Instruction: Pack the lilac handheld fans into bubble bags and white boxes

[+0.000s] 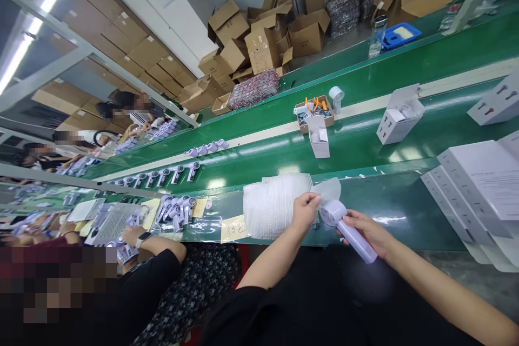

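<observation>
In my right hand [367, 232] is a pale purple handheld fan [357, 238], its round head tilted up toward the left and its handle pointing down to the right. My left hand [305, 211] pinches the edge of a clear plastic bag [329, 190] just beside the fan's head. The bag lies partly behind the head, and I cannot tell whether it touches it. Under and left of my left hand rests a stack of bubble wrap bags [271, 205] at the bench edge.
White boxes [482, 184] stack at the right. An open white box [319, 138] stands before a carton of small parts [326, 105] on the green conveyor [259, 151]. More fans [177, 211] lie left, near a co-worker's hand [133, 235]. Cardboard cartons [263, 46] pile up behind.
</observation>
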Motion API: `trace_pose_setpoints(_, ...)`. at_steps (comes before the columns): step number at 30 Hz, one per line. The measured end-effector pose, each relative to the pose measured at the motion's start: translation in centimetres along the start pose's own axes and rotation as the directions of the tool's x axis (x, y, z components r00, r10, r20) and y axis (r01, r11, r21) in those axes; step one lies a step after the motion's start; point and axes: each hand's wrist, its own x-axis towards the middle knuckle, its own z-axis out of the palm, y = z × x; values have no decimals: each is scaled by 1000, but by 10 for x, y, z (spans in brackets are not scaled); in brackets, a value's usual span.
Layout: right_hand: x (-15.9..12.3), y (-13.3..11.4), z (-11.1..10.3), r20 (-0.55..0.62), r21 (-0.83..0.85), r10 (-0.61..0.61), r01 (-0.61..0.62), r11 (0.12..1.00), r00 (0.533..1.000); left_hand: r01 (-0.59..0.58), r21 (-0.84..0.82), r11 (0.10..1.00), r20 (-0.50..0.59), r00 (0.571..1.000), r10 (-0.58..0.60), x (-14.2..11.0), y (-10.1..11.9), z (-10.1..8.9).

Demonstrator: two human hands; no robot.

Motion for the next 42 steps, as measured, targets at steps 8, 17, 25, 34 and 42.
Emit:
trace_pose_setpoints(8, -21, 8, 19, -141, 31, -111, 117, 993, 984, -630, 372, 682, 157, 767, 622, -26, 0, -21)
trace_pose_setpoints(17, -21, 21, 30, -301, 24, -246, 265, 964, 921, -850, 407, 335, 638, 527, 562, -37, -14, -19)
trace_pose_setpoints(25, -26, 34, 30, -388, 177, -168, 252, 951, 906, -661, 484, 573, 491, 747, 447, -17, -37, -10)
trace_pose_setpoints(34, -12, 48, 17, -446, 286, 10, 132, 949, 895, -470, 319, 823, 653, 739, 169, -24, -10, -1)
trace_pose_setpoints(42, -53, 35, -7, -467, -351, -203, 30, 936, 861, -68, 289, 955, 662, 735, -148, -18, 2, 4)
